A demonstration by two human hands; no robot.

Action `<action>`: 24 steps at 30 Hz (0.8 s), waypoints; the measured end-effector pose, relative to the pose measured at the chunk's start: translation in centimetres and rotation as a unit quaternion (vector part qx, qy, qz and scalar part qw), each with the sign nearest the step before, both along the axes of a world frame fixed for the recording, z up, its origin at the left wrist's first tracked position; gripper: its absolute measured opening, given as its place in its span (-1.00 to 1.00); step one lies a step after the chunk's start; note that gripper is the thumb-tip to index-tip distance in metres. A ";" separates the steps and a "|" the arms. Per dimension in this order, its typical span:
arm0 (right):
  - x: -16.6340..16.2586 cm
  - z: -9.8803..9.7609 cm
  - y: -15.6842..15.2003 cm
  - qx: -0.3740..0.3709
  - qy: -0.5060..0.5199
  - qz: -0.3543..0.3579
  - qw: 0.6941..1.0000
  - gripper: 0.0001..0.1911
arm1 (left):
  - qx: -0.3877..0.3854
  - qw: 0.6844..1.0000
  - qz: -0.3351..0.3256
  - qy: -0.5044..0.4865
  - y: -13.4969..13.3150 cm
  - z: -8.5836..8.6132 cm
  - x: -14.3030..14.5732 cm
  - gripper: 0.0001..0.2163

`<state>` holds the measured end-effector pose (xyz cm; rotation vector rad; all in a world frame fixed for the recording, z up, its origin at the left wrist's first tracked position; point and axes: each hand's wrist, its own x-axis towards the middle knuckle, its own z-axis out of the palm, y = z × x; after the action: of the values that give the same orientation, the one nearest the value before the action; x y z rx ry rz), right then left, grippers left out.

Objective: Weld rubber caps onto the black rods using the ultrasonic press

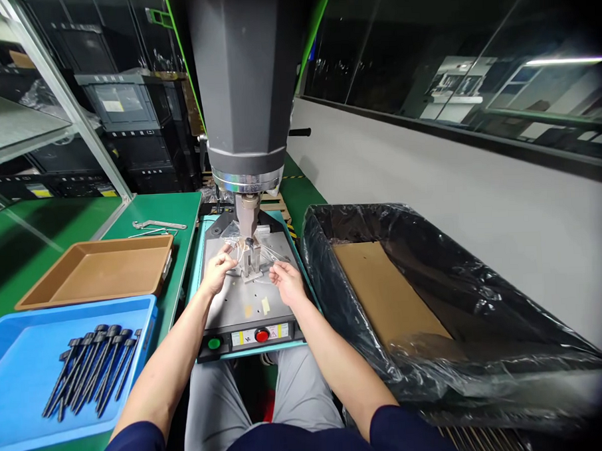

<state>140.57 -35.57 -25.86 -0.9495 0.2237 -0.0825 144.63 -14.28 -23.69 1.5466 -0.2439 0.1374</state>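
Observation:
My left hand (217, 268) pinches the left end of a clear plastic bag (242, 247) that lies across the small metal fixture (251, 262) on the press's grey baseplate (239, 304). My right hand (287, 281) pinches the bag's right end, fingers curled. Above the fixture hangs the press horn (247, 214), beneath the big dark grey machine head (242, 82). A dark slim part seems to sit inside the bag at the fixture, but it is too small to make out well.
A green button (214, 343) and a red button (261, 334) sit on the press's front panel. At left, a blue tray (17, 357) holds several dark rods (91, 374); behind it is a brown tray (96, 271). A bag-lined box (433, 293) stands at right.

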 end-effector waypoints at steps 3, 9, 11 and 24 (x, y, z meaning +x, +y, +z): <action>0.0 0.0 -0.1 0.001 -0.003 -0.005 1.000 -0.64 | -0.035 0.999 -0.023 0.009 -0.1 0.1 -0.1 -0.74; -0.2 -0.1 0.0 -0.003 0.005 0.004 1.000 -0.66 | -0.024 0.999 -0.014 0.021 -0.2 0.4 -0.6 -0.76; -0.3 -0.2 0.0 -0.002 0.010 0.006 1.000 -0.64 | -0.017 0.999 -0.012 0.032 -0.2 0.4 -0.8 -0.75; -4.8 -3.0 -2.6 -0.078 0.076 -0.067 0.992 -0.50 | 0.067 0.988 0.066 0.125 2.6 -0.4 -6.8 -0.63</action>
<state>135.77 -38.20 -28.82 -1.0971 0.4259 -0.1537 137.82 -11.66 -24.12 1.6952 0.0491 0.0315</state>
